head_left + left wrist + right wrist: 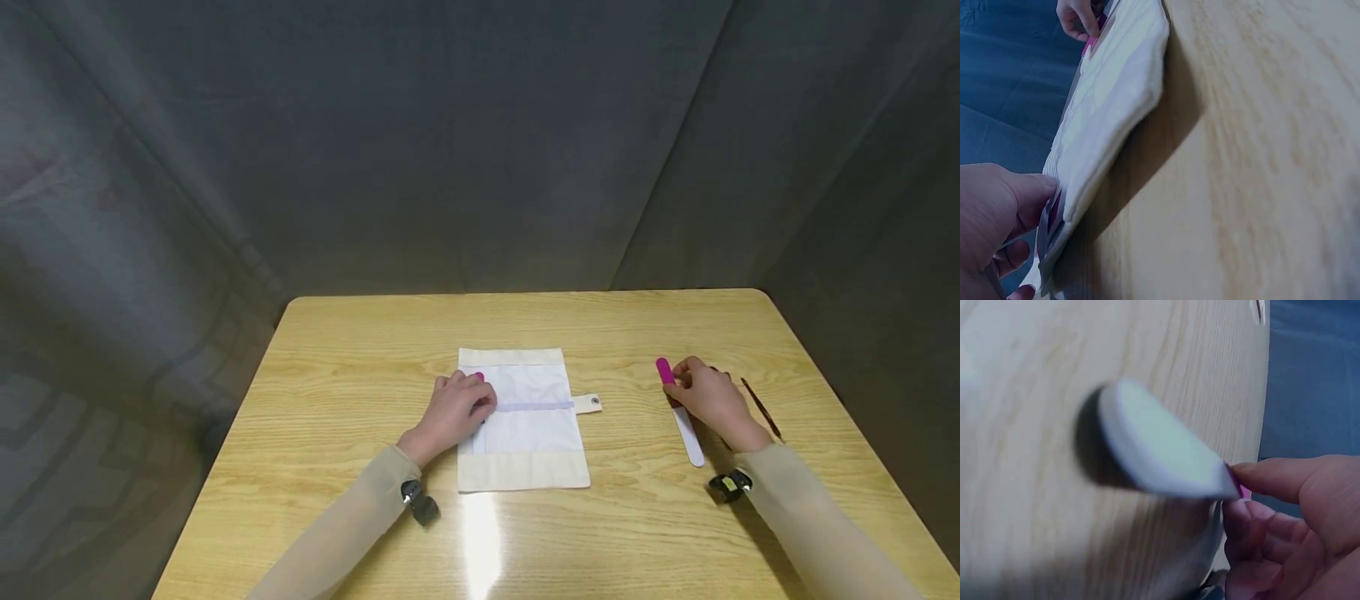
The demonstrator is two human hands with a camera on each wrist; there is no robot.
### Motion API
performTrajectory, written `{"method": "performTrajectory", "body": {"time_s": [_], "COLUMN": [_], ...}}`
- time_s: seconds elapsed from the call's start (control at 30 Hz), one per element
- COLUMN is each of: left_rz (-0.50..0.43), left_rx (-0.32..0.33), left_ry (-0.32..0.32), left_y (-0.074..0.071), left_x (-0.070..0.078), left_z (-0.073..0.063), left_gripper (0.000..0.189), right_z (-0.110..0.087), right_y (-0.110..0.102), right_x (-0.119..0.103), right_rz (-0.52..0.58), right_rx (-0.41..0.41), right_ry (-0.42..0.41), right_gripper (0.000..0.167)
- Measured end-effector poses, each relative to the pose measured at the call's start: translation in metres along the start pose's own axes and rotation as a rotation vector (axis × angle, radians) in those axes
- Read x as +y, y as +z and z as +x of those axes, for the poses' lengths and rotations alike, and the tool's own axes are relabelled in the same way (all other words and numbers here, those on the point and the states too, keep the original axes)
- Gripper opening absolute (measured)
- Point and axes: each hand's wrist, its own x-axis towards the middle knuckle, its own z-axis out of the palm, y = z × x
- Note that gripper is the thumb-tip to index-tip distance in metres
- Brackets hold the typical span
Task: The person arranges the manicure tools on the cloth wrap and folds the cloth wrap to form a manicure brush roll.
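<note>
An unfolded white cloth case (525, 429) with a lavender elastic band (534, 407) lies on the table. At its left side, my left hand (453, 412) grips the edge, thumb (1038, 187) against the cloth and fingers curled. A pink tip (480, 377) of something in the case shows beside these fingers; the rest is mostly covered by the hand. To the right of the case, my right hand (712, 398) pinches a nail file (687, 437), pink at the far end and white at the near end. In the right wrist view the white end (1160, 437) appears tilted above the table.
A thin dark brown stick-like tool (761, 408) lies right of my right hand. Another dark item is partly hidden under that hand. A snap tab (588, 403) sticks out from the case's right side. Dark grey curtains (465, 150) surround the wooden table (360, 350).
</note>
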Motion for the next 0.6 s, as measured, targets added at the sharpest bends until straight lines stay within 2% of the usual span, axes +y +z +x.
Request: {"method": "performTrajectory", "body": {"time_s": [0.23,0.5,0.6], "left_rz": [-0.013,-0.026,-0.029], "left_rx": [0.001,0.001,0.002], "left_ry": [-0.001,-0.010,-0.013], "left_y": [0.001,0.001,0.001], "left_x": [-0.001,-0.002,-0.001], "left_z": [0.000,0.001,0.001], "left_gripper": [0.008,0.008,0.009], "right_z": [0.009,0.017,0.019], "right_y": [0.002,0.003,0.002], "right_x": [0.001,0.003,0.001], "right_rz": [0.078,0.197,0.228], "right_rx": [-0.007,-0.105,-0.111], "right_ry": [-0.062,-0.057,-0.072], "right_gripper": [0.048,0.056,0.056]}}
